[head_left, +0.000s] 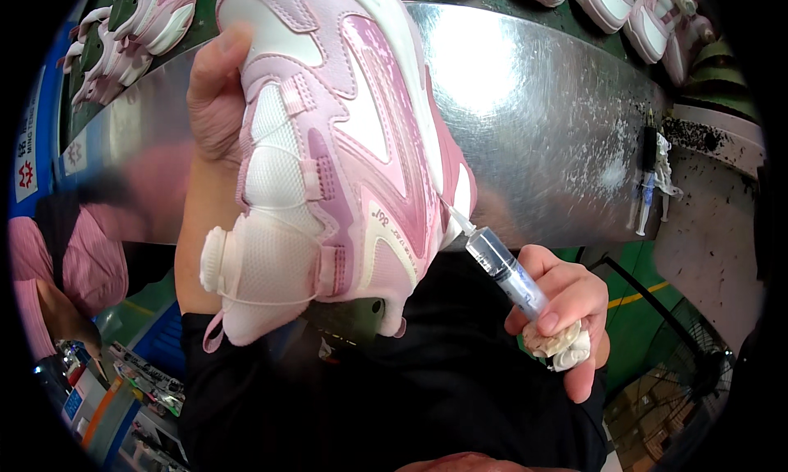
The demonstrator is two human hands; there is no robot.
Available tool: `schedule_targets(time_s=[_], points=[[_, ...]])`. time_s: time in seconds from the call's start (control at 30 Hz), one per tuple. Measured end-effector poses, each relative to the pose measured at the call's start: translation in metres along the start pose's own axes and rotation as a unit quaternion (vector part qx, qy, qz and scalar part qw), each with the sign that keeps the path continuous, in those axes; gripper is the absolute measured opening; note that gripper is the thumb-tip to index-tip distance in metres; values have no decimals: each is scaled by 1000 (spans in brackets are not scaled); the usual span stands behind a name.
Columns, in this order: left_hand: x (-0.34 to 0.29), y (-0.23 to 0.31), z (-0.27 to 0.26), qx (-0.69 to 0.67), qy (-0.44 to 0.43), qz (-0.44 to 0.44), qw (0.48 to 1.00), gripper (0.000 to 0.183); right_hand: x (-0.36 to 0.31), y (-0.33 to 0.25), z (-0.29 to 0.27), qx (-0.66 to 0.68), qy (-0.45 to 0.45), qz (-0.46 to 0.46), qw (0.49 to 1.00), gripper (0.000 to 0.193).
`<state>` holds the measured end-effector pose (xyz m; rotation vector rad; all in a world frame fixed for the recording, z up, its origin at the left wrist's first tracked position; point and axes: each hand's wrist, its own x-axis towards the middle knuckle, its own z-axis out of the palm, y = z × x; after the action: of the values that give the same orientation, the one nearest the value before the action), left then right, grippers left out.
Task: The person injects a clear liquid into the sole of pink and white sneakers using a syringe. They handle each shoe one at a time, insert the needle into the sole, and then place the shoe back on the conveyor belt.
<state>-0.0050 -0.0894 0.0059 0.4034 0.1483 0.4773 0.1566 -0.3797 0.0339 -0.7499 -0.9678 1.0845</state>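
Observation:
A pink and white sneaker (271, 152) with a round dial on its tongue fills the middle of the view, held up over the metal table. My left hand (217, 94) grips it near the toe; the thumb shows, while the other fingers are hidden behind the shoe. In my right hand (566, 300) is a clear syringe (502, 267), closed in the fingers, with whitish lumpy material round its rear end. Its thin needle points up-left and meets the shoe's side near the seam between upper and sole. Clear contents show in the barrel.
The shiny metal table (558, 119) spreads behind the shoe. More pink and white sneakers (603, 4) line the green conveyor beyond. On the table's right lie a dark-handled tool (648, 152) and another syringe (646, 197). A black fan (681, 382) stands lower right; a person in pink (90, 258) is at left.

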Motion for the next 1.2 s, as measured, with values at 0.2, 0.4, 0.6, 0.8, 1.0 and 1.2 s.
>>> schedule_targets(time_s=[0.2, 0.4, 0.6, 0.8, 1.0, 1.2], points=[[0, 5, -8, 69, 19, 26, 997, 39, -4, -2, 1, -12, -12, 4, 1000, 68], [2, 3, -3, 52, 21, 13, 998, 40, -9, 1, -1, 12, -2, 2, 1000, 68], [3, 3, 0, 40, 22, 0, 999, 40, -10, 7, -2, 38, 6, -12, 999, 68], [2, 2, 3, 26, 28, -11, 999, 40, -11, 8, -5, 42, 8, -16, 999, 69], [2, 0, 2, 14, 29, -22, 999, 41, -9, 12, -5, 46, 19, -22, 999, 69], [2, 0, 4, 10, 31, -29, 999, 41, -11, 10, -5, 49, 0, -12, 999, 68]])
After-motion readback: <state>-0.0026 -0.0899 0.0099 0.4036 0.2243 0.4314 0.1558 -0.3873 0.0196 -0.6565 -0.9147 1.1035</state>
